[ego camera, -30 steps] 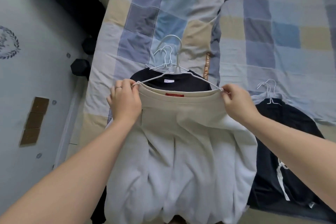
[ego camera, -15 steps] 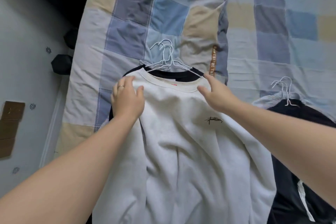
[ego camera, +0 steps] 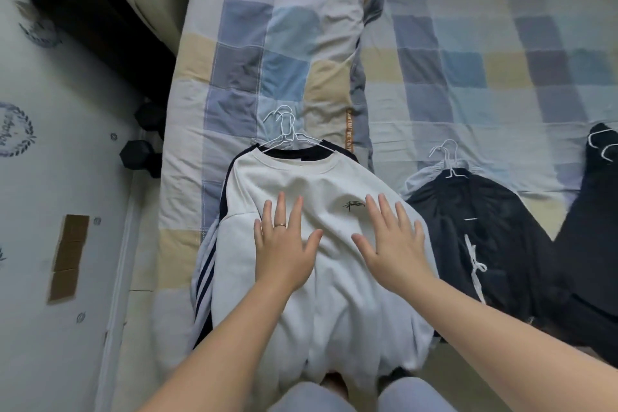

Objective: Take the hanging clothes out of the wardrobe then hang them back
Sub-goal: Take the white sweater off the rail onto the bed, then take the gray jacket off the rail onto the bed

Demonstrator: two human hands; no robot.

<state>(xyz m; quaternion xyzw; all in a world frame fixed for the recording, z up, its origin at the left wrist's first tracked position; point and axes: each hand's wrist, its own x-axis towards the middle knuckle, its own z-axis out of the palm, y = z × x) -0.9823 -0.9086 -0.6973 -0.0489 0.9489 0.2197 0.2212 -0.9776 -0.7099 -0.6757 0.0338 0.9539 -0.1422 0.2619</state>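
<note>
A white sweatshirt (ego camera: 334, 294) with a small black chest logo lies face up on the bed, on top of a dark garment with white stripes (ego camera: 204, 274). White wire hangers (ego camera: 287, 134) stick out above its collar. My left hand (ego camera: 284, 244) and my right hand (ego camera: 393, 241) lie flat on the sweatshirt's chest, fingers spread, holding nothing. To the right lies a black garment with a white drawstring (ego camera: 481, 237) on its own white hangers (ego camera: 448, 157). Another dark garment (ego camera: 595, 227) on a hanger lies at the far right edge.
The bed carries a checked quilt in blue, grey and yellow (ego camera: 468, 60), with a folded checked blanket (ego camera: 284, 43) at its left side. Dark dumbbells (ego camera: 140, 154) sit on the pale floor left of the bed. The wardrobe is out of view.
The sweatshirt was held at its hanger ends, then laid flat on the pile. Both hands let go and slid down from the collar onto the chest, palms flat.
</note>
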